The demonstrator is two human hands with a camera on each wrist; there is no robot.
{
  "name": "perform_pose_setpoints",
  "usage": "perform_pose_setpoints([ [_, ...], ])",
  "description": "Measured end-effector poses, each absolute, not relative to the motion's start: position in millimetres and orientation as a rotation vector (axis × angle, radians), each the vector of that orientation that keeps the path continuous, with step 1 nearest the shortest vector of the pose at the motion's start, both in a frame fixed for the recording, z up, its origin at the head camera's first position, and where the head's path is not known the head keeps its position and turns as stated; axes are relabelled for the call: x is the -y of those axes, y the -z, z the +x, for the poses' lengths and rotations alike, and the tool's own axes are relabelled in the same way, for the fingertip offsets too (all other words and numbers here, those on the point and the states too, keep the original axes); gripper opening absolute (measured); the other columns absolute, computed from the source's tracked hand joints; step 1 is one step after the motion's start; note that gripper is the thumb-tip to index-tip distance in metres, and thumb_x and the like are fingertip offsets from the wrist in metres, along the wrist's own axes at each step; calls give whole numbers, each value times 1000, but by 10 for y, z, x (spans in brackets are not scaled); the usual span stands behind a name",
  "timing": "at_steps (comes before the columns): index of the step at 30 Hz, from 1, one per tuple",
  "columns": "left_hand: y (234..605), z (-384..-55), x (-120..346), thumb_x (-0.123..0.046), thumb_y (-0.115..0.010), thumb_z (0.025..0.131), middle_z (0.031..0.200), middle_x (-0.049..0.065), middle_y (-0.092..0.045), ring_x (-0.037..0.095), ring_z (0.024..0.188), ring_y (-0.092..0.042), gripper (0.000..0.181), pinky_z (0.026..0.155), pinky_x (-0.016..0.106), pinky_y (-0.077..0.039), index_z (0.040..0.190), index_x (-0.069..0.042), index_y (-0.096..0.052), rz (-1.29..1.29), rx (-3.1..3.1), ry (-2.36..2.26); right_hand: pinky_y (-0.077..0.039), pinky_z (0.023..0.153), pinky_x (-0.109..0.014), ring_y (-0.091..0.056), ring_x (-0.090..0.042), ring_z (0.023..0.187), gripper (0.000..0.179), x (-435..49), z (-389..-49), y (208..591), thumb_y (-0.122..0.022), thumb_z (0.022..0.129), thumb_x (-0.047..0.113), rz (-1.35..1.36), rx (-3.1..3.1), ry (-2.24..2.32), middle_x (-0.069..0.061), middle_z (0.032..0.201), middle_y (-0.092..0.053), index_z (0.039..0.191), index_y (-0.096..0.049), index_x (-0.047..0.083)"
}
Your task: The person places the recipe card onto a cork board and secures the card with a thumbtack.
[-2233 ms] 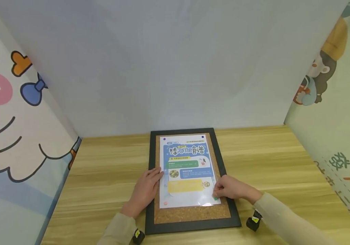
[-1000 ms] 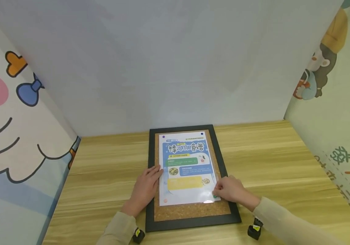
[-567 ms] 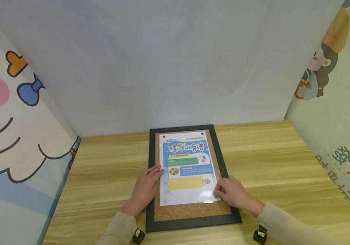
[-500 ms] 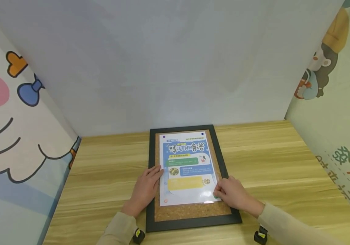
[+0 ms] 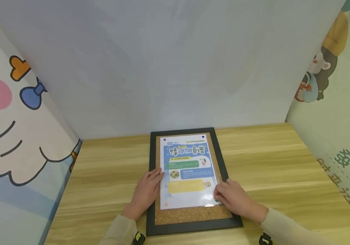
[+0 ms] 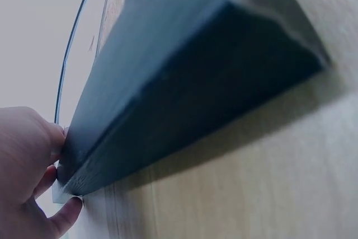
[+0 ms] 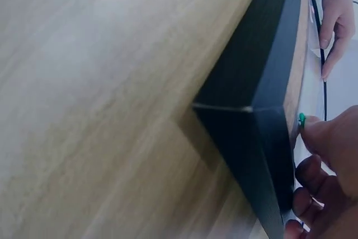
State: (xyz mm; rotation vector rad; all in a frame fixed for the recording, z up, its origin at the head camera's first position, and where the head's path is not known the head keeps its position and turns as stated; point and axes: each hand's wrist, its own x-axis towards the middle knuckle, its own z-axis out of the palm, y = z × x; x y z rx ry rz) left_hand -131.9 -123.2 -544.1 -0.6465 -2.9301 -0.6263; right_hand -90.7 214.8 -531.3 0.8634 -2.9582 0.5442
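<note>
A laminated poster (image 5: 190, 198) with colourful print lies on a cork board (image 5: 190, 217) in a black frame (image 5: 193, 224). My right hand (image 5: 234, 199) is at the poster's lower right corner. Its curled thumb and finger pinch a green push pin (image 7: 302, 120); the pin's point is hidden. My left hand (image 5: 144, 194) rests on the frame's left side, extended fingertips reaching the poster's left edge. In the left wrist view, another fingertip touches the frame's outer side. A purple pin (image 5: 164, 139), a dark blue pin (image 5: 203, 136) and an orange pin (image 5: 166, 204) sit at the other corners.
The framed board lies flat on a wood-grain table (image 5: 110, 163). Behind the table stands a plain grey-white wall (image 5: 175, 68). Printed cartoon panels flank it on the left (image 5: 25, 136) and right (image 5: 331, 119).
My right hand stays at the green pin, but its wrist has swung slightly lower and to the right. The left hand keeps its place on the frame. The head view has shifted a little.
</note>
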Motion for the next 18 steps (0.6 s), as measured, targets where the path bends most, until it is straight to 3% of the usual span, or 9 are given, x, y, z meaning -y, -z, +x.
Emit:
perform_pose_setpoints([
  [9, 5476, -1247, 1219, -11, -59, 91, 139, 5, -49, 27, 126, -44, 39, 93, 51, -43, 130, -12, -57, -659, 2930, 604, -25, 59, -19, -28, -1, 65, 15, -2204, -869, 5386, -67, 87, 25, 909, 2889, -597, 24, 72, -43, 82, -54, 29],
  [18, 5488, -1166, 1211, -12, -58, 92, 140, 4, -48, 26, 126, -44, 38, 98, 49, -40, 131, -14, -57, -662, 2979, 608, -20, 62, -17, -19, 6, 66, 16, -2260, -778, 5454, -68, 84, 39, 1012, 2754, -624, 27, 68, -33, 84, -53, 34],
])
